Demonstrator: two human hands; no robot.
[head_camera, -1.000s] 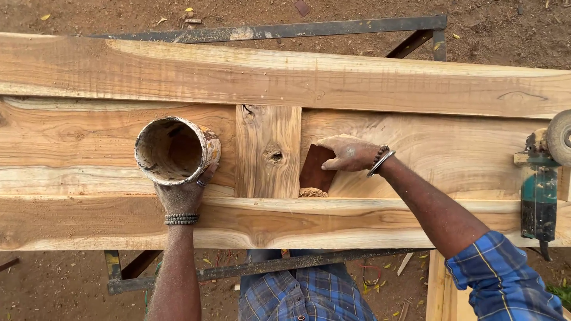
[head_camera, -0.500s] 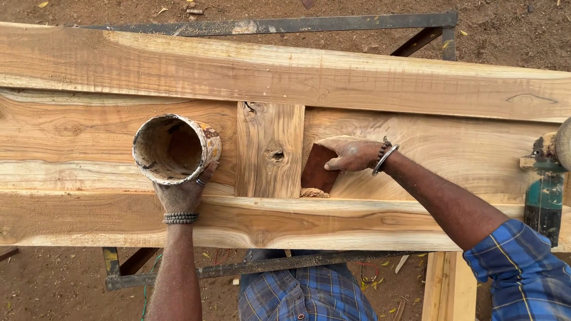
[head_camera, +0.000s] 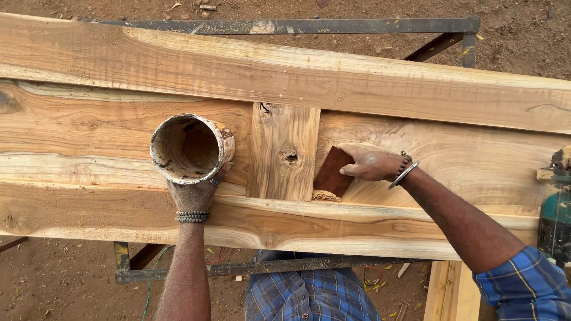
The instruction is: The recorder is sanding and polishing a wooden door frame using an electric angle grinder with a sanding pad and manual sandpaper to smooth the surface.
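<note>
On the plank (head_camera: pixel 119 137), left hand (head_camera: pixel 193 193) grips a can (head_camera: pixel 191 148); right hand (head_camera: pixel 372 164) grips a brown scraper (head_camera: pixel 332 172).

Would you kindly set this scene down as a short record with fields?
Setting: wooden planks on a metal stand, over dirt ground
Left hand: grips a stained can from below, its mouth tilted toward the camera
Right hand: presses a brown sheet against the wood
Beside the sheet: small heap of sawdust
Middle: short knotted board, set crosswise
Right edge: green power tool, partly cut off
</note>
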